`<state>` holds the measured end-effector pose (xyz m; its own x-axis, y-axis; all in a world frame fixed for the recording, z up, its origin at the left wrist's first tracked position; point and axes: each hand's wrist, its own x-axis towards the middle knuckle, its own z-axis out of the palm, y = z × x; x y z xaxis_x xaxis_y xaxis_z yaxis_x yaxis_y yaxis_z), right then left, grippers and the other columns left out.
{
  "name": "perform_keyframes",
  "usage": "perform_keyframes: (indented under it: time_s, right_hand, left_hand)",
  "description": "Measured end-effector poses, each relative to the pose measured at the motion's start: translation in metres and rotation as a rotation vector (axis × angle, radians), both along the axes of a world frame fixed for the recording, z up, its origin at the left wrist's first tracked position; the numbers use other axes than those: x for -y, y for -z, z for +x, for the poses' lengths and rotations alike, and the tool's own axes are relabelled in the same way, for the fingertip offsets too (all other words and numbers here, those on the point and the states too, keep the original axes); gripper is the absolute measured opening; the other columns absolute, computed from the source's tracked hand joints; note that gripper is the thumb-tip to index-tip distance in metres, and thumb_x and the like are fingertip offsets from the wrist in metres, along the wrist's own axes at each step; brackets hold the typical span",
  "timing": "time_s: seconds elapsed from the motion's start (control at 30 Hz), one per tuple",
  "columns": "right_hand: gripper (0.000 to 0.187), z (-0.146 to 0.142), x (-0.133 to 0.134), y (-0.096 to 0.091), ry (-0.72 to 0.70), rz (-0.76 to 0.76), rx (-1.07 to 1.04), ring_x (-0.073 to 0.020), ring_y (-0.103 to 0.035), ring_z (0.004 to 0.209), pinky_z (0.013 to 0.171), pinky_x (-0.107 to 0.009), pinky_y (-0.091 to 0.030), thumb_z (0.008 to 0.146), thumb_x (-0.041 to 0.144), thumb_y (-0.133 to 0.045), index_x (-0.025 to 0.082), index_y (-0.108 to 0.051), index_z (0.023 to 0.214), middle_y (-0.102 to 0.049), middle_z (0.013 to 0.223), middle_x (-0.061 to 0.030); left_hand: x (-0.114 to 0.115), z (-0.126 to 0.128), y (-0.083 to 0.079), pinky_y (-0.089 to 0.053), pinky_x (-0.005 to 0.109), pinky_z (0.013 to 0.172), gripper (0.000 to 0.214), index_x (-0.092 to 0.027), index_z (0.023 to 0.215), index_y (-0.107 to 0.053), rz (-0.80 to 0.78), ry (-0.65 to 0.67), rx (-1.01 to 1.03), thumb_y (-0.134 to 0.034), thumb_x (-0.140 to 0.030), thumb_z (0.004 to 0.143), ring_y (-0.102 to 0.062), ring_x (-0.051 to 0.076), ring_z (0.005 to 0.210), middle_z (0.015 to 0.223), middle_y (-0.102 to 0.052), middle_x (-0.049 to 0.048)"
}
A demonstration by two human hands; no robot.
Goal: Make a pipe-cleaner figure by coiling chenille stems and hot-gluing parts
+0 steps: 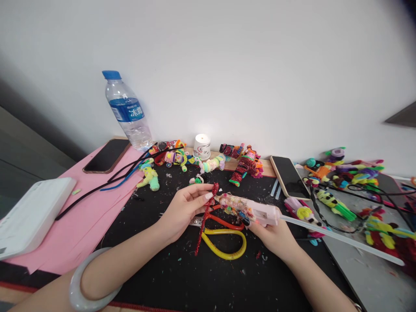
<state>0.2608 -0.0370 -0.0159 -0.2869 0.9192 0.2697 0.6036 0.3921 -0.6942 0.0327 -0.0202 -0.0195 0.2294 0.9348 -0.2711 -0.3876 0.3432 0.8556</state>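
Observation:
Between the thumb and fingers of my left hand (190, 203) is a red tinsel pipe cleaner (202, 229), its loose tail hanging down. My right hand (271, 236) grips a pale pink hot glue gun (261, 211), whose nozzle end is crusted with coloured fuzz and points at the pipe cleaner. A long translucent glue stick (341, 240) sticks out of the gun's back, toward the right. Beneath both hands lie scissors with one yellow and one red handle (227, 255); their blades are partly covered by my left hand and the pipe cleaner.
Colourful pipe-cleaner figures (245, 167) lie along the wall, with more at the right (336, 203). A water bottle (128, 115), a paper cup (202, 147) and two phones (107, 156) (290, 177) stand or lie behind. Pink paper (94, 195) and a white box (35, 216) are left.

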Motion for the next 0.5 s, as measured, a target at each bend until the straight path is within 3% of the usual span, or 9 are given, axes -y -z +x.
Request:
perform_keyframes:
  time_s: [0.3,0.5]
  right_hand:
    - [0.022,-0.001,0.0013,-0.0018,0.009,-0.08,-0.012,-0.0228,-0.067,0.068,0.062,-0.031,-0.055,0.078,0.028,-0.053,0.015,-0.07,0.081,-0.072,0.078,-0.0089]
    - [0.019,-0.0015,0.0007,-0.0029,-0.01,-0.108,-0.089,-0.0182,-0.063,0.059,0.055,-0.026,-0.052,0.077,0.023,-0.052,0.015,-0.069,0.08,-0.07,0.069,-0.0042]
  left_hand:
    - [-0.0005,-0.0009,0.0002,-0.052,0.023,0.075,0.028,-0.021,0.099,-0.069,-0.013,0.014,0.003,-0.074,-0.027,0.073,-0.063,0.011,0.079,0.09,-0.067,0.0024]
    - [-0.0001,0.0003,0.0016,-0.051,0.022,0.072,0.028,-0.021,0.097,-0.07,-0.016,0.024,-0.004,-0.076,-0.028,0.071,-0.061,0.009,0.073,0.087,-0.067,0.0011]
